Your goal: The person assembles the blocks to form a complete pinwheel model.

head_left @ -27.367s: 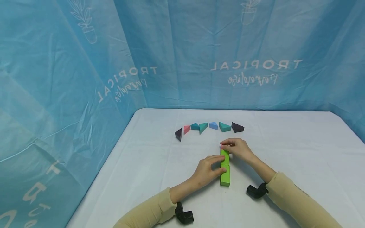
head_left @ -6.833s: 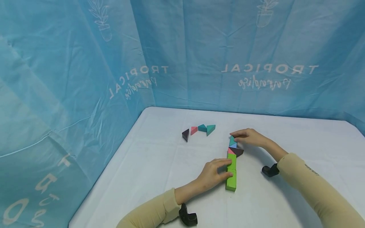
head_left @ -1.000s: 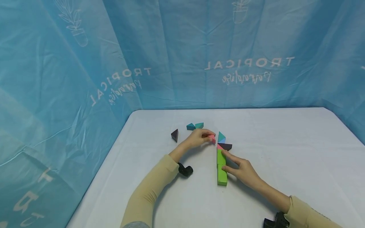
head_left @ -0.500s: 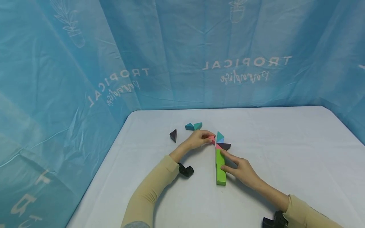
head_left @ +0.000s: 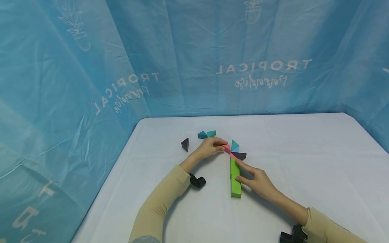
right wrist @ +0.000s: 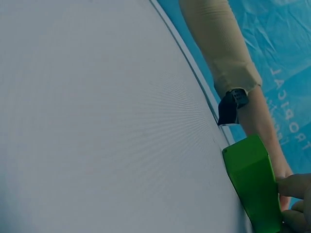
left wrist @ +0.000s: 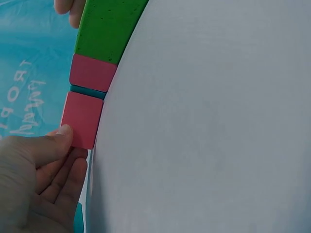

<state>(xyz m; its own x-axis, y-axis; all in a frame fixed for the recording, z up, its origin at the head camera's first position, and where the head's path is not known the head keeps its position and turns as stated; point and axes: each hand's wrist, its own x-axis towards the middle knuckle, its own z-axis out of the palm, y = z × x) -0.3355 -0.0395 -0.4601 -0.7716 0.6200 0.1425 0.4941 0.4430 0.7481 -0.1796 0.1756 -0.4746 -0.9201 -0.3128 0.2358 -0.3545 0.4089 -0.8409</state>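
My left hand [head_left: 209,147] pinches a pink triangular block [head_left: 227,149] between thumb and fingers, its tip right at the column of blocks. In the left wrist view the thumb lies on the pink block's [left wrist: 83,119] side. The column has two green blocks [head_left: 235,185] end to end, then a small pink triangle [head_left: 232,156], a dark triangular block [head_left: 239,155], a blue triangle [head_left: 235,150] and a teal triangle [head_left: 234,145]. My right hand [head_left: 260,182] rests thumb and extended index finger against the green blocks' right side.
Behind my left hand lie a dark blue-green triangular block [head_left: 202,135] and a green-teal one [head_left: 211,133]. A dark triangular block [head_left: 185,144] lies further left. The white-covered table [head_left: 304,162] meets a blue curtain [head_left: 188,84] at its back edge.
Over the longer span, triangles from the back row joined the column, and the hands swapped roles. In the last second, the pink block shifted slightly right against the column; the right hand stayed put.
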